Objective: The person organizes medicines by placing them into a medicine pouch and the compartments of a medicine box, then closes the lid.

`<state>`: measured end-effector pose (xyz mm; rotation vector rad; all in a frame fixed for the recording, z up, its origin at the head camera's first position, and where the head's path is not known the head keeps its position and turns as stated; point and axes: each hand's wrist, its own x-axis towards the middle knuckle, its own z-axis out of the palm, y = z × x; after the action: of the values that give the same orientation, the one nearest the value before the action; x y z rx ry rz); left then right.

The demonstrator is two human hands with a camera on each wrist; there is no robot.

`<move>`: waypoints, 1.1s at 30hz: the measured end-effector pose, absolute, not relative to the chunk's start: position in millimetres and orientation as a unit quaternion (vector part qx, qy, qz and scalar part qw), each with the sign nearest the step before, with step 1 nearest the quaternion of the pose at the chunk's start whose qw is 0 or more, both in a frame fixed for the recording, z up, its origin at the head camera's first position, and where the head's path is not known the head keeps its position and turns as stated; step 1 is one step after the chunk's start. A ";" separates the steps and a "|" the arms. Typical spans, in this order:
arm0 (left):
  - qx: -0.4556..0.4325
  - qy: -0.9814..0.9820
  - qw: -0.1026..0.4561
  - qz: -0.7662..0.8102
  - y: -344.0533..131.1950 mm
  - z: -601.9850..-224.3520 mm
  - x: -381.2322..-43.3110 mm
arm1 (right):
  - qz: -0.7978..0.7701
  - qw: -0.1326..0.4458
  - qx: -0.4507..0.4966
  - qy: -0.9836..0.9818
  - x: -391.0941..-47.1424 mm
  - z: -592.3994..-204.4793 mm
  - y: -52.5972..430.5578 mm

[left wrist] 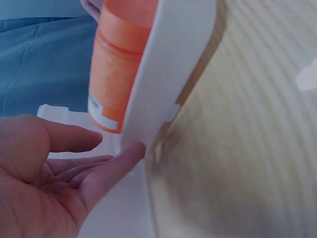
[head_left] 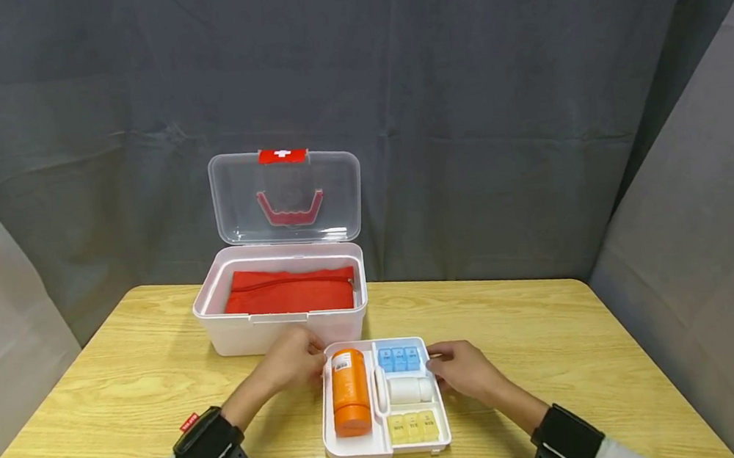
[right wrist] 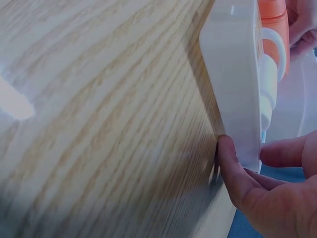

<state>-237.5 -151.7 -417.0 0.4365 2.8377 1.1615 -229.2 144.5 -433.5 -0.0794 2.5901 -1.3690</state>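
Note:
A white compartment tray (head_left: 388, 449) is over the wooden table, its far corners between my two hands. My left hand (head_left: 295, 359) grips the far left corner, fingertips against the outer wall and thumb at the rim. At the far right corner my right hand (head_left: 465, 371) pinches the side, with the thumb (right wrist: 282, 152) at the rim and a finger beneath. In the tray's left half lies an orange bottle (head_left: 349, 389). The right half holds a blue pill organizer (head_left: 399, 359), a white bottle (head_left: 410, 390) and a yellow pill organizer (head_left: 413, 427).
Behind the tray, a white first-aid box (head_left: 284, 333) has its clear lid (head_left: 285, 170) raised. A red zippered pouch (head_left: 290, 292) lies inside it. Grey curtain (head_left: 462, 116) hangs behind the wooden table (head_left: 552, 358), with pale panels on both sides.

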 end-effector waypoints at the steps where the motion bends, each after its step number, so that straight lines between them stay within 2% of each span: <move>1: 0.147 0.922 0.004 0.357 -150.9 -414.4 -237.1 | -0.463 0.104 -0.027 0.880 -229.3 -433.6 144.5; 6: 0.157 0.945 -0.083 0.275 -136.4 -393.0 -228.1 | -0.460 0.101 -0.025 0.882 -229.6 -434.0 145.0; 11: 0.205 0.936 -0.118 0.262 -109.0 -378.0 -213.5 | -0.459 0.098 -0.024 0.883 -230.6 -435.2 144.7; 18: 0.269 0.928 -0.105 0.236 -77.6 -386.8 -195.2 | -0.462 0.094 -0.023 0.882 -226.5 -435.1 142.9; 27: 0.242 0.938 -0.059 0.240 -68.0 -399.2 -191.8 | -0.454 0.085 -0.023 0.887 -224.6 -435.2 141.2; 33: 0.220 0.942 -0.059 0.247 -68.0 -404.3 -195.6 | -0.448 0.081 -0.023 0.890 -225.0 -435.0 140.3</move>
<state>-195.6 -68.0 -404.3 0.7171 3.0755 0.8049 -225.0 140.3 -435.0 -0.0689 2.6607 -1.3401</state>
